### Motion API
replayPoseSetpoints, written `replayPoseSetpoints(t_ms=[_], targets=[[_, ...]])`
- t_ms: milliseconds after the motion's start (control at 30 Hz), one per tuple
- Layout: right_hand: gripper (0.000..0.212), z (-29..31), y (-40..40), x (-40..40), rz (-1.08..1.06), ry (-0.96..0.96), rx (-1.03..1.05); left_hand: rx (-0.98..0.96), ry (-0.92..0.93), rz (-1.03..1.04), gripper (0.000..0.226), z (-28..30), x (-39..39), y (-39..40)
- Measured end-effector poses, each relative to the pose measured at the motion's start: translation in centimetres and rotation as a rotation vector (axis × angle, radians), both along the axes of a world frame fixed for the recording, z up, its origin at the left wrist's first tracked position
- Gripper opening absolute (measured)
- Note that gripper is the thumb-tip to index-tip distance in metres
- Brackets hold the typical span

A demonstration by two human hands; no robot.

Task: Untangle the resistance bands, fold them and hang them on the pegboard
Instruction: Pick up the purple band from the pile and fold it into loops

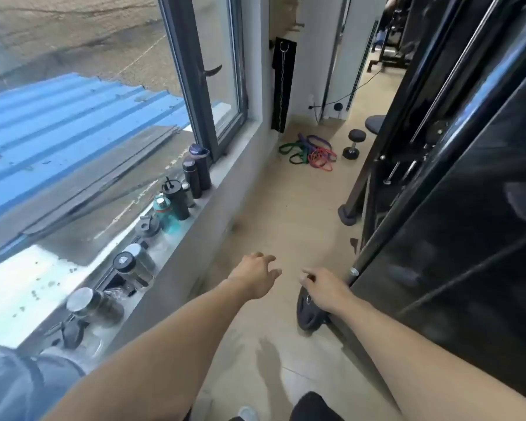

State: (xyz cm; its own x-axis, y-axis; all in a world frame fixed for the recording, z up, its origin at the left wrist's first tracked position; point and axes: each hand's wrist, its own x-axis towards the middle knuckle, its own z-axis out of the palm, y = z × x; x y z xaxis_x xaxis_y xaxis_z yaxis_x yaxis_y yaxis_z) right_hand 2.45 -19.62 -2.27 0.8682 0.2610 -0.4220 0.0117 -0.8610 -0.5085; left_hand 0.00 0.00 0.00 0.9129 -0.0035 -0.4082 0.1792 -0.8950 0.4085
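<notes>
A tangled heap of resistance bands [309,150], green, purple, red and orange, lies on the tan floor far ahead, below a black board [283,86] on the wall with a chain hanging from a hook. My left hand [257,273] and my right hand [324,287] reach forward low over the floor, well short of the bands. Both hands hold nothing and their fingers are apart.
A windowsill [176,238] on the left carries several bottles and shakers. A black gym machine [453,192] lines the right side, with a weight plate [308,312] leaning at its base. A dumbbell [353,144] stands upright just right of the bands.
</notes>
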Motion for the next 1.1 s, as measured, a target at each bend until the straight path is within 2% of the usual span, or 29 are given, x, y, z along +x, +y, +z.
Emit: replayPoseSetpoints(t_ms=[233,400,633,900,1100], targets=[[0.040,-5.3,1.5,7.5,-0.011,0.200,-0.076,0.053,0.179,-0.078,0.058,-4.9,8.9,1.5],[0.035,-6.8,2.0,15.6,-0.014,0.285,-0.123,0.093,0.210,-0.103,0.054,-4.9,16.2,2.2],[0.049,-6.7,4.2,27.0,-0.012,0.330,-0.136,0.078,0.232,-0.072,0.056,-5.2,26.7,5.1],[0.044,-9.0,8.2,42.5,-0.096,0.347,-0.152,0.047,0.191,-0.076,0.055,-7.3,44.8,10.0],[0.044,-7.9,12.2,54.4,-0.206,0.320,-0.117,0.073,0.163,-0.165,0.048,-7.0,58.7,14.5]])
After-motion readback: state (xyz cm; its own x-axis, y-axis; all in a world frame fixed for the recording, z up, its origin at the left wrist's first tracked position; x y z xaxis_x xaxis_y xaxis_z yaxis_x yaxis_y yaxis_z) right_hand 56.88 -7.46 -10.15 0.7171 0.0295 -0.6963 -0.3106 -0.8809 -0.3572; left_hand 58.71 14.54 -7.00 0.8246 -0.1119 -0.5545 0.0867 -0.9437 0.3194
